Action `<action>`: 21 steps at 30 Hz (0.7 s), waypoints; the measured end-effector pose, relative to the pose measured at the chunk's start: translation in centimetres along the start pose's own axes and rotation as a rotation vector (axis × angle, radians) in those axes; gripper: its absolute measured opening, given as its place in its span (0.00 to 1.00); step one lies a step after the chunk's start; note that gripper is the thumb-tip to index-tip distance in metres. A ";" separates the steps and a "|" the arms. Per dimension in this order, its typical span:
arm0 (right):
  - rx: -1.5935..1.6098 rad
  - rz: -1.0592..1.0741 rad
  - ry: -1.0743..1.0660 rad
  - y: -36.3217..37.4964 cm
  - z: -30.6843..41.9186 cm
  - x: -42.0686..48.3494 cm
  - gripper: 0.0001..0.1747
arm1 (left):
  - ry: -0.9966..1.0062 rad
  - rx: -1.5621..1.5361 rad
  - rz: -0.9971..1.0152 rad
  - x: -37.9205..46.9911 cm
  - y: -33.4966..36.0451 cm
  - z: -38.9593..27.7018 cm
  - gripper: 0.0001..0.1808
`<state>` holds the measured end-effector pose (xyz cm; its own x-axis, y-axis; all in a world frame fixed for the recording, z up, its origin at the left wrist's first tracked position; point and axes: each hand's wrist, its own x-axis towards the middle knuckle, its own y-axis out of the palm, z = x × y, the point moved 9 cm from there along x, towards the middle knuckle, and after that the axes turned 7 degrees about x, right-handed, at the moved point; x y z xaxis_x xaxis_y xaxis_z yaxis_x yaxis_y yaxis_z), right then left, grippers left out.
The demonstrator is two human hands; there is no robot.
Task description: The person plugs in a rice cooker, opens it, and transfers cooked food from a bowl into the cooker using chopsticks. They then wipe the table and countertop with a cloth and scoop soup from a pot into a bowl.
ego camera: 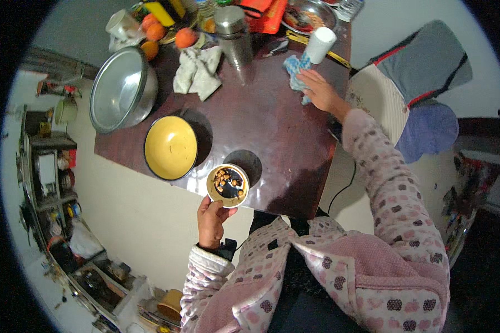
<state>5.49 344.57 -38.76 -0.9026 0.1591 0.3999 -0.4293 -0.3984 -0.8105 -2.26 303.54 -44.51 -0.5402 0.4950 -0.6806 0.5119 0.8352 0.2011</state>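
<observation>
My left hand (213, 220) grips the rim of a small pale bowl (228, 202) at the table's near edge. In the bowl are dark brown liquid and several round tan pieces that look like peanuts or beans. My right hand (321, 92) reaches across to the table's right side. Its fingers lie against a crumpled blue-and-white cloth or wrapper (293, 75); whether they grip it is not visible. Just beyond stands a white cylindrical container (320, 45). A yellow enamel-like bowl (171, 147) with a dark rim sits left of the small bowl.
A large metal basin (123, 89) stands at the table's left edge. Farther back are a white rag (198, 73), a steel thermos flask (233, 35), several orange fruits (186, 38) and a metal dish of food (310, 16). A chair (425, 62) stands to the right.
</observation>
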 end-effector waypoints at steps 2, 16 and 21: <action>-0.132 0.048 0.217 2.5 -2.1 -0.7 0.26 | 0.024 0.050 0.025 1.2 1.5 -1.2 0.18; 0.243 -0.400 0.240 -6.7 0.1 -11.2 0.19 | 0.013 0.166 0.182 9.9 13.0 -7.4 0.16; -0.051 -0.284 0.395 -5.1 -4.8 -9.9 0.23 | -0.043 0.091 0.218 11.6 15.5 -7.1 0.17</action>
<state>16.48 349.33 -40.65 -0.6882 0.5895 0.4229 -0.6520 -0.2470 -0.7169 -5.35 323.91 -44.29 -0.3821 0.6487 -0.6582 0.6726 0.6836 0.2832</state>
